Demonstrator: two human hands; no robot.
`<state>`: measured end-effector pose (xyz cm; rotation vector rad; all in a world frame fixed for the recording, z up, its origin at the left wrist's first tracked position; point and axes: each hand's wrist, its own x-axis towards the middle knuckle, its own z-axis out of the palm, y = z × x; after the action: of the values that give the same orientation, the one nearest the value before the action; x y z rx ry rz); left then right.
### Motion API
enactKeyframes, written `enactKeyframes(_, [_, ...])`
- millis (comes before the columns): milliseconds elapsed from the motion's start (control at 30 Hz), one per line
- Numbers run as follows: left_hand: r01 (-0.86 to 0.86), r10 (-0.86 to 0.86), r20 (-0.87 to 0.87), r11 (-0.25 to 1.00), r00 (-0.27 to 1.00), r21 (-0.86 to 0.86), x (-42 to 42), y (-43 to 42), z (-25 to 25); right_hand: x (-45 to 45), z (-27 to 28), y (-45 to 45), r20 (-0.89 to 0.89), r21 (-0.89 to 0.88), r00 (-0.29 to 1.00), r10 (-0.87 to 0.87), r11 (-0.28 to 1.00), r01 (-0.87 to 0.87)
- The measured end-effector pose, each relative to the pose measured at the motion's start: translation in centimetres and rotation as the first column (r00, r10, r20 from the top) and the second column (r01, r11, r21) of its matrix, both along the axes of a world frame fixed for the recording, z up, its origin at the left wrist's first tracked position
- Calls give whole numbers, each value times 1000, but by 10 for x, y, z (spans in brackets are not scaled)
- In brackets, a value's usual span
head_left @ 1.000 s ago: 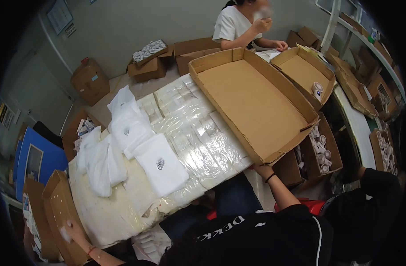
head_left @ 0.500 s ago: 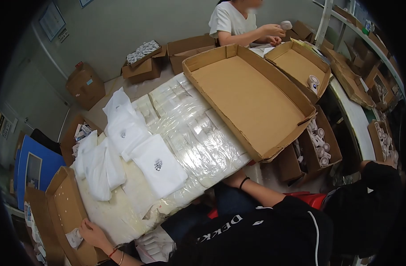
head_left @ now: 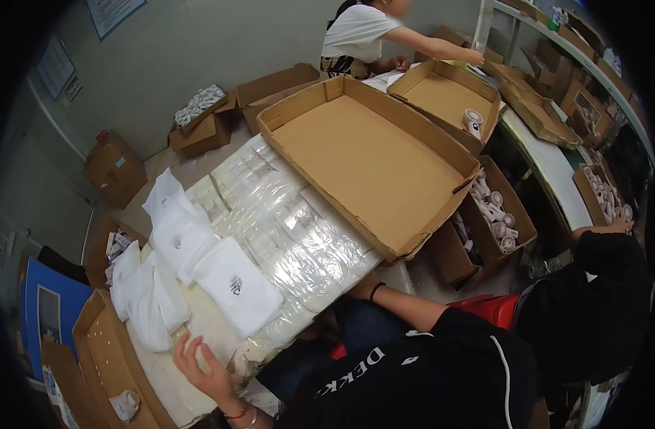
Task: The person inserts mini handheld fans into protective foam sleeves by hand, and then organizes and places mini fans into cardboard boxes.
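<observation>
Your left hand has come off the small crumpled white wrapped item: fingers now loosely spread, released, over the near-left end of the clear-plastic-wrapped pale stack. The item lies in the near end of the long shallow brown cardboard tray with a row of white spots, left of your hand. Your right hand is low at the stack's near edge, about as in the last frame; fingers hidden, can't tell their state.

Soft white pouches with dark print overlap mid-left on the stack, nearest one just beyond your left fingertips. Big shallow brown cardboard tray sits on the stack's right side, near corner close to your right hand. Deep brown carton right of it holds pale pink handheld fans. Smaller brown cardboard tray beyond holds one pale handheld fan. The white-topped co-worker held a pale object earlier; that arm now reaches out past this tray.

Room: strip of glossy wrap between pouches and big tray. Tighter at left: long tray's wall runs right along the stack. Black-sleeved co-worker is off to your right, hand at another fan box.
</observation>
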<state>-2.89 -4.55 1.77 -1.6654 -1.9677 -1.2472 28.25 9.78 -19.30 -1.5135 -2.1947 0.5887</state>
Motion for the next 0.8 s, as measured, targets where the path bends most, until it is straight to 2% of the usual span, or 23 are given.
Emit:
enactKeyframes(67, [81, -79, 68, 997, 994, -13, 24, 0, -4, -1, -7, 0, 14, 68, 1000, -27, 997, 26])
enactKeyframes(133, [261, -255, 201, 965, 946, -3, 46, 0, -6, -2, -14, -2, 30, 135, 998, -55, 990, 51])
enactKeyframes(167, [270, -264, 205, 963, 943, -2, 53, 0, -7, -3, -16, -3, 29, 136, 997, -78, 988, 73])
enactKeyframes(233, [434, -424, 131, 899, 896, -55, 63, 0, -7, -3, -18, -3, 31, 135, 994, -105, 986, 100])
enactKeyframes(433, [488, -475, 142, 869, 869, -84, 72, 10, -20, -3, -4, -8, 33, 80, 997, -76, 994, 74])
enactKeyframes(500, [479, -469, 117, 874, 875, -80, 73, 13, -24, -3, -14, -7, 42, 167, 994, -104, 981, 96])
enactKeyframes(600, [461, -456, 69, 884, 887, -78, 76, 17, -27, -2, -7, -8, -6, 171, 995, -100, 980, 100])
enactKeyframes(800, [454, -455, 0, 888, 890, -77, 79, 21, -28, -2, 17, -13, 5, 180, 993, -120, 977, 117])
